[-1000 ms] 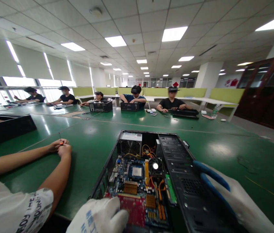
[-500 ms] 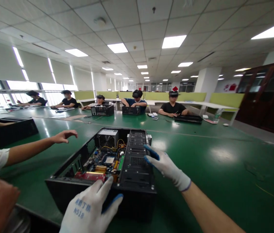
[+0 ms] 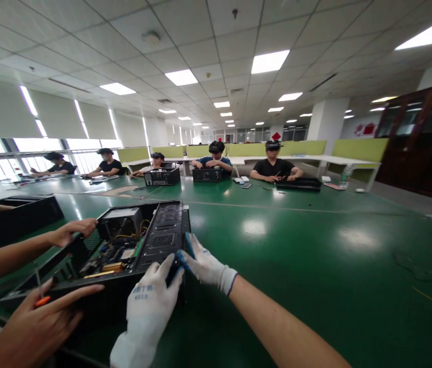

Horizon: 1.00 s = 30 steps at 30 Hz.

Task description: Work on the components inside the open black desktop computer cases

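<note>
An opened black computer case (image 3: 162, 230) lies on its side on the green table, its motherboard (image 3: 124, 255) and power supply (image 3: 120, 222) showing. My left hand (image 3: 149, 296), in a white glove, grips the near right corner, fingers over the top and thumb at the edge. At the same corner my gloved right hand (image 3: 206, 263) holds the case's right side, thumb and fingers apart. A co-worker's bare hand (image 3: 74, 230) rests on the far left edge. Another bare hand (image 3: 43, 319) at the near left has an orange-marked tool (image 3: 42, 300), apparently a screwdriver.
Another black case (image 3: 20, 220) stands at the left with a forearm over it. Across the table (image 3: 296, 255), several people work at black cases (image 3: 208, 175). A phone (image 3: 245, 185) and a clear bottle (image 3: 345, 176) are on the far side.
The computer case has shifted left and turned. My right hand has moved left with it, close to my left hand. A co-worker's hand has come onto the case's far left edge.
</note>
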Each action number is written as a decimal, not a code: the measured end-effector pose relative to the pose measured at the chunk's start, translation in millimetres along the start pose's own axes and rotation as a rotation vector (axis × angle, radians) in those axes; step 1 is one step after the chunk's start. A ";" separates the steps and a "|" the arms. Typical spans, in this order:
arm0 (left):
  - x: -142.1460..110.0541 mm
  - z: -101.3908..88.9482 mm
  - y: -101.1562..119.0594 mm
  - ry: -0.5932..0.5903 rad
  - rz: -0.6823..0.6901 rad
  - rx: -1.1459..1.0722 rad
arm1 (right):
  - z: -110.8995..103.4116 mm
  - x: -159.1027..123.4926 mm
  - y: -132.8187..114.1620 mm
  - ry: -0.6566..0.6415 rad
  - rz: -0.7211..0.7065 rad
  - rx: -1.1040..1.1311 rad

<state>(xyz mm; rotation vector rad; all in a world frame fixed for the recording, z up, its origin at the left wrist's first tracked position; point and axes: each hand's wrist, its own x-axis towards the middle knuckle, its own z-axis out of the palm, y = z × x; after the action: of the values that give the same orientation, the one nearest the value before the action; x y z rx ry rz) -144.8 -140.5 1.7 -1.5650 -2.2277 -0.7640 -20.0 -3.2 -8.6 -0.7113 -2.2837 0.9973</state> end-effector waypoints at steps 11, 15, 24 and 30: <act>-18.2 74.9 42.5 -0.245 0.012 -0.246 | -49.0 -119.6 84.7 0.184 0.330 -0.178; -33.9 96.3 88.3 -0.364 0.118 -0.319 | -73.6 -164.3 118.4 0.273 0.435 -0.253; -37.2 127.8 132.3 -0.396 0.225 -0.285 | -88.5 -201.5 137.2 0.456 0.429 -0.281; -47.4 143.0 129.2 -0.400 0.234 -0.279 | -82.4 -201.8 142.3 0.409 0.382 -0.340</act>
<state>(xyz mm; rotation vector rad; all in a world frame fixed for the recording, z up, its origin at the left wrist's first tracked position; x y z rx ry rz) -0.5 -59.5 -107.7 -2.2390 -2.2068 -0.7727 213.0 -10.8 -124.3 -1.3948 -2.0058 0.5452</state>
